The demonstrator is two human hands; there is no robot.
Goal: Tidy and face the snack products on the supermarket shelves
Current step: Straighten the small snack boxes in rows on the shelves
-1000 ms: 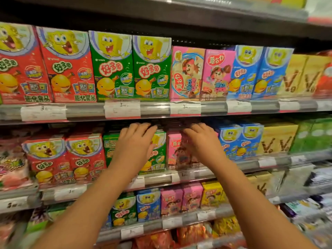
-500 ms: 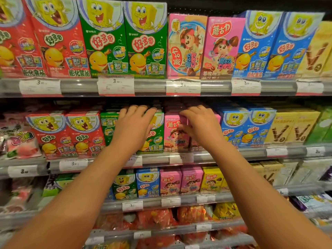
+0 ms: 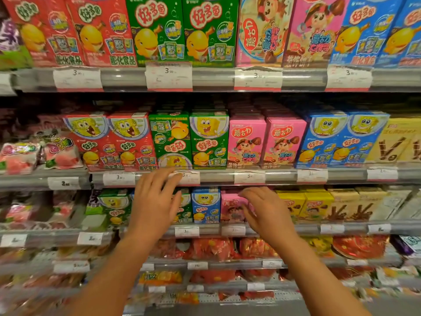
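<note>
Hands (image 3: 157, 201) partly hide small snack boxes (image 3: 206, 206).

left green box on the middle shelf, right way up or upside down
Upside down: the left green box has its cartoon face at the bottom and inverted lettering, unlike the upright green box beside it.

White price tags (image 3: 168, 76) along grey shelf rails (image 3: 214, 77), perforated metal shelf edge (image 3: 284, 295) at the bottom

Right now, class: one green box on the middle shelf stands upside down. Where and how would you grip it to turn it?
Likely best: pinch the upside-down green box by its two narrow sides near the top, coming straight from the front. Its neighbours stand tight beside it, so draw it out first. Both the left hand and right hand are free.
</note>
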